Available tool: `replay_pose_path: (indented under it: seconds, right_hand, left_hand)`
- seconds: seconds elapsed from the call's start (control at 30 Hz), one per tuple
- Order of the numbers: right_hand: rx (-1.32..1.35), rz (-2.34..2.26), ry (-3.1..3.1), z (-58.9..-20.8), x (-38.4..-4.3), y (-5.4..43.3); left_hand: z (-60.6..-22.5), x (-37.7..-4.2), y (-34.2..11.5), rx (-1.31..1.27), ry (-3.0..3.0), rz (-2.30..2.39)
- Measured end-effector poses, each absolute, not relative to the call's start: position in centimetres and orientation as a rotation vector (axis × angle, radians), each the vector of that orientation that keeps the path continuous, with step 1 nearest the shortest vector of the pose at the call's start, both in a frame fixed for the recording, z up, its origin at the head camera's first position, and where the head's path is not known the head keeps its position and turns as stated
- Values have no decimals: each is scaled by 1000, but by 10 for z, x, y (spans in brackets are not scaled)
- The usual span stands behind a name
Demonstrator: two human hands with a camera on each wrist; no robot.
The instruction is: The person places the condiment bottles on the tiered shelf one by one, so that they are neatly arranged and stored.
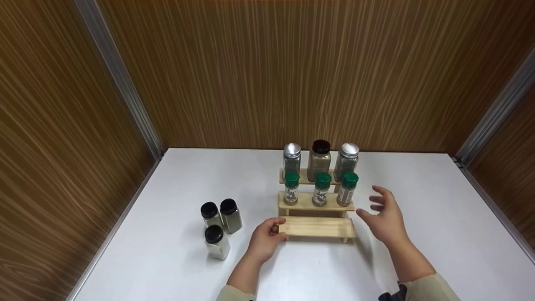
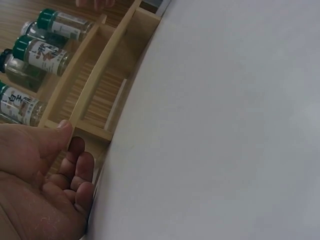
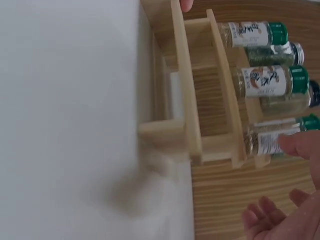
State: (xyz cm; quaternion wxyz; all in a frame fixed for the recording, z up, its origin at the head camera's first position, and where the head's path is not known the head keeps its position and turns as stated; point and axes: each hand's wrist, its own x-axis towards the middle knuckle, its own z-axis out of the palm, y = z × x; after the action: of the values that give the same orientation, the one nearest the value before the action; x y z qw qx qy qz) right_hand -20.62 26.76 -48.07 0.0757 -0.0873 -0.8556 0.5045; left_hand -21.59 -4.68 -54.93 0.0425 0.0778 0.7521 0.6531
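A three-tier wooden spice rack [image 1: 315, 227] stands on the white table. My left hand [image 1: 264, 242] pinches the left end of its lowest step, thumb and fingertips at the board's edge in the left wrist view. To the right of the rack, my right hand [image 1: 385, 219] holds nothing, its fingers spread and bent slightly toward the middle step. Three green-capped spice jars [image 1: 321, 190] stand in a row on that step. Behind them on the top step are two silver-capped jars [image 1: 349, 161] and a taller dark-capped jar [image 1: 319, 161]. The lowest step bears nothing.
Three black-capped jars [image 1: 217, 243] stand grouped on the table left of the rack. The white table [image 1: 167, 192] meets a wood-grain back panel [image 1: 234, 83], with similar panels on the left and right sides.
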Motion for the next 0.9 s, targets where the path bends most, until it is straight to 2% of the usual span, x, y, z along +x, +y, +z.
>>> replay_pose_path:
  seconds: [0.2,0.63,0.9]
  right_hand:
    - [-273,1618,-2645,-501,-197,276]
    - [-286,2020,-2558,-521,-192,275]
    - [-276,2048,-2506,-532,-191,272]
  left_hand:
    - [-552,-215,-49,233,2306,2001]
    - [-551,-215,-47,267,2283,2024]
    - [-551,-216,-47,273,2291,2008]
